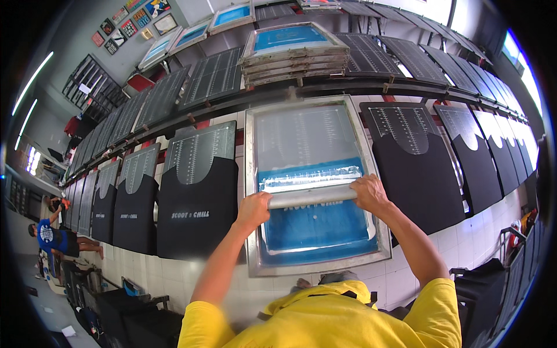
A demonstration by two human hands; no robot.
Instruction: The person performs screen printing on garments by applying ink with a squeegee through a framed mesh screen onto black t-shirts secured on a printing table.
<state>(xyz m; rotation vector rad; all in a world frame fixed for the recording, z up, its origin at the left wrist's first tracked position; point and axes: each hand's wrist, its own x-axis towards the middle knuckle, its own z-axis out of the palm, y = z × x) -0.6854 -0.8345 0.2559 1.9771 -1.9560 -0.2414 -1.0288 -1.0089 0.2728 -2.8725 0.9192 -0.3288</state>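
In the head view, with the squeegee as the dial's centre, my left hand is clamped on its 9 o'clock end and my right hand on its 3 o'clock end, fingers curled over the bar. The squeegee lies across the blue mesh, inside the rim of the screen-printing frame. A band of white ink lies just beside it at 12 o'clock; pale stencil lettering shows along its 6 o'clock edge. I cannot tell how the fabric lies beneath the mesh.

A lettered black shirt lies at 9 o'clock and a black shirt without visible lettering at 3 o'clock, each on a gridded platen. Stacked screens stand at 12 o'clock.

Risks, in my judgement: the bar slants slightly, so unequal hand pressure could leave uneven ink; a nudge to the frame could blur the lettering; my knuckles, near the ink, could pick up smears.
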